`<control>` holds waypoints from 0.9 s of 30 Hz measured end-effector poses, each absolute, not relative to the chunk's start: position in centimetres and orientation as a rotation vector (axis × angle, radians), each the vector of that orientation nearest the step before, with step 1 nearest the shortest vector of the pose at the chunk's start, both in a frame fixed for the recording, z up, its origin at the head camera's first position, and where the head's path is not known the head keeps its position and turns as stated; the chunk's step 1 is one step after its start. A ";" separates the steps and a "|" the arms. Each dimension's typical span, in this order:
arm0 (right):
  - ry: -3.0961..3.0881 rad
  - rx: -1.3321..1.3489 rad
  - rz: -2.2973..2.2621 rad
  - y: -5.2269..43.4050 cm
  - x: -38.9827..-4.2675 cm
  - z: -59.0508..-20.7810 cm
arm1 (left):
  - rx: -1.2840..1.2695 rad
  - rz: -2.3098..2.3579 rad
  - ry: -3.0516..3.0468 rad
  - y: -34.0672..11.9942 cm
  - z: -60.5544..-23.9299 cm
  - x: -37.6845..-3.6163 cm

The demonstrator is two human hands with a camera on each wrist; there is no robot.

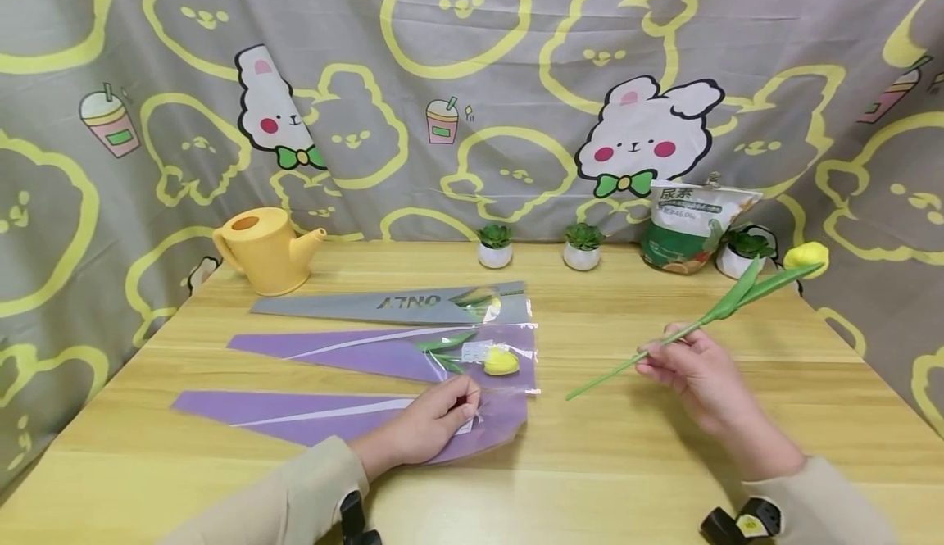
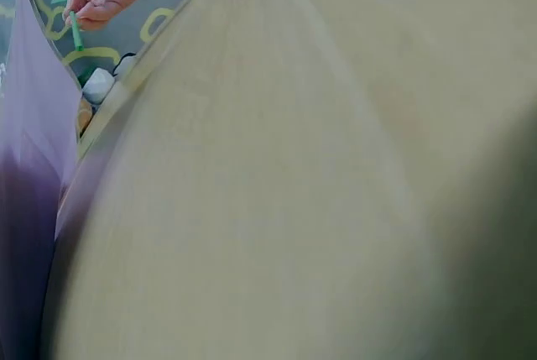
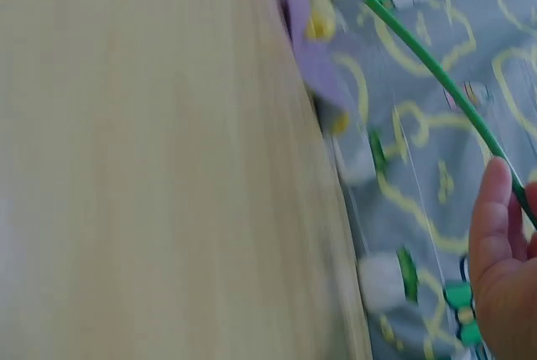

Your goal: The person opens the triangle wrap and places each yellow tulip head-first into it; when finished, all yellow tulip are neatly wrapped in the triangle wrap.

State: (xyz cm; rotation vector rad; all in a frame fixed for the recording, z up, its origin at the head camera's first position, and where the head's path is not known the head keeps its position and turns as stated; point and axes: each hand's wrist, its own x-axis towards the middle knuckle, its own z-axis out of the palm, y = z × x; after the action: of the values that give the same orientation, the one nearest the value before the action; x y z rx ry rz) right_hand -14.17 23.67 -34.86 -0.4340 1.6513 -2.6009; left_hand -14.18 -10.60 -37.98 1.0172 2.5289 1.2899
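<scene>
In the head view my left hand (image 1: 422, 426) pinches the film near the wide right end of the nearest purple flower sleeve (image 1: 280, 404), which lies on the table. My right hand (image 1: 696, 377) holds a yellow artificial tulip (image 1: 726, 306) by its green stem, raised over the right side. The bloom points up to the right and the bare stem end down to the left. In the left wrist view, part of the purple sleeve (image 2: 38, 125) stands at the left edge. The right wrist view shows the green stem (image 3: 445, 83) between my fingers.
Behind lie a second purple sleeve (image 1: 391, 356) and a grey one (image 1: 339, 306), each with a yellow tulip inside. A yellow watering can (image 1: 269, 254), small potted succulents (image 1: 495, 247) and a clipped green-and-white bag (image 1: 682, 229) line the wooden table's (image 1: 605, 463) back, before a patterned curtain.
</scene>
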 end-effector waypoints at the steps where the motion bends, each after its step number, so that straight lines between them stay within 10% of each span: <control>1: 1.647 -0.434 -2.602 23.2 -14.1 -34.8 | 1.015 1.293 2.534 -10.6 -38.0 -14.2; 27: 1.691 -0.184 -2.409 15.0 -11.2 -35.6 | 0.940 1.462 2.509 -10.6 -38.3 -13.9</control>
State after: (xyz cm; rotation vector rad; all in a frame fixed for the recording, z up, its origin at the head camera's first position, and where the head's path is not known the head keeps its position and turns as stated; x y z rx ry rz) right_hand -11.25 14.99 -35.56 -0.1841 1.6906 -2.4089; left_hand -13.90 -10.60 -38.26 0.9403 2.5090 1.4616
